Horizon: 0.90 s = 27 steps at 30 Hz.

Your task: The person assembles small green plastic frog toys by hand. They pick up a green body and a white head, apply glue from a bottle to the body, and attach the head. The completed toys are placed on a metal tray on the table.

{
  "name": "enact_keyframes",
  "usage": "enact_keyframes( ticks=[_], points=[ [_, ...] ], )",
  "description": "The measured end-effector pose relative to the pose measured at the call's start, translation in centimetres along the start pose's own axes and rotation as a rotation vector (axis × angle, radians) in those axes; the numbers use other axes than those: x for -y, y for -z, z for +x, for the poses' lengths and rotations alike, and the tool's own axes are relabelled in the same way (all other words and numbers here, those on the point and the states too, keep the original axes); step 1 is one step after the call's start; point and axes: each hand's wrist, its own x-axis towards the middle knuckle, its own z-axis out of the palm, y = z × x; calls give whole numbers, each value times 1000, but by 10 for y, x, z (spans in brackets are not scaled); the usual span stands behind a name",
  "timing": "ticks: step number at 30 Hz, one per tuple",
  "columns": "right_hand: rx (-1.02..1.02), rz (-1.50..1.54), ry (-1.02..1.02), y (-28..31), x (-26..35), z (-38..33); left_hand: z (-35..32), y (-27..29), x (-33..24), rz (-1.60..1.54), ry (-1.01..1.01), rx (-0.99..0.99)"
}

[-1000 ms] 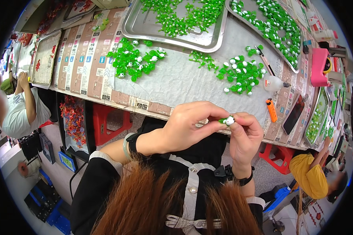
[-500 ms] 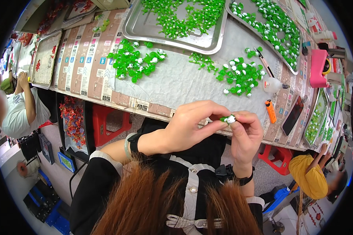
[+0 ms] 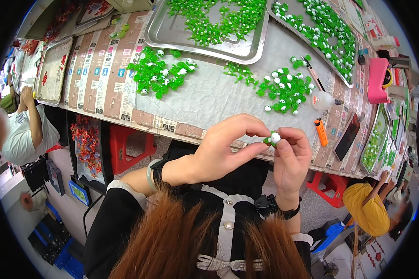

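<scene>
A small green toy figure with a white, black-eyed head point(image 3: 275, 138) is held just beyond the table's near edge. My right hand point(image 3: 291, 160) pinches its white head between thumb and fingers. From the other side, the thumb and fingertip of my left hand point(image 3: 228, 146) close on its green part. Beyond my hands, loose heaps of similar green-and-white figures lie on a pale sheet point(image 3: 209, 104): one heap point(image 3: 160, 72) to the left, another heap point(image 3: 284, 90) to the right. A few small green pieces point(image 3: 239, 72) lie between them.
Metal trays point(image 3: 253, 58) of green pieces stand at the back. On the right are a pen point(image 3: 315, 74), a clear bottle point(image 3: 323, 101), an orange cutter point(image 3: 321, 132), a phone point(image 3: 347, 137) and a pink tape dispenser point(image 3: 378, 81). People sit at both sides; red stools point(image 3: 121, 149) stand below.
The figure has turned between my fingers, so more of its white head and eyes shows. My left fingertips have drawn slightly back from it.
</scene>
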Motion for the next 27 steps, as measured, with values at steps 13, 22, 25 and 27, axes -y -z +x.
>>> enact_keyframes(
  ticks=[13, 22, 25, 27],
  points=[
    [34, 70, -99, -5, -1, 0, -4, 1, 2, -20, 124, -56],
    [-52, -57, -111, 0, -5, 4, 0, 12, 1, 257, 214, -45],
    [-200, -134, -13, 27, -3, 9, 5, 55, 26, 597, 349, -26],
    [-340, -179, 93, 53, -1, 14, 12, 72, 29, 938, 264, -71]
  ],
)
